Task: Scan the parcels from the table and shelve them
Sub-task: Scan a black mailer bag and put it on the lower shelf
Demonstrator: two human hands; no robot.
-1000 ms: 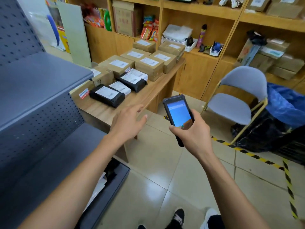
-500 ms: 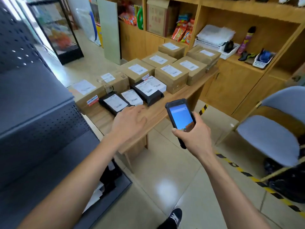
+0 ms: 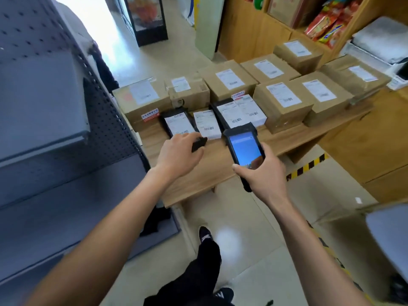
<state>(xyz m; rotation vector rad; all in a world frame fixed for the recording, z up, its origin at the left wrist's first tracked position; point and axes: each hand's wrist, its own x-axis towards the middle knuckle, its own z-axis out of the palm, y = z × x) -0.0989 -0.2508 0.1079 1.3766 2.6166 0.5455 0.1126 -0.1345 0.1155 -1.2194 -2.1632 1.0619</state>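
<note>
Left hand (image 3: 178,151) curls onto glossy black flat parcel (image 3: 180,127) | right hand (image 3: 263,171) grips slab-shaped scanner (image 3: 244,149)

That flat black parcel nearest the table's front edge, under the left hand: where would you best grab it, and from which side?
Probably by its near short end, coming from the table's open front edge. The black parcel lies flat, with a box behind it and a white parcel close on its right, so those sides look crowded. The left hand already reaches over that near end; the right hand holds the scanner.
</note>
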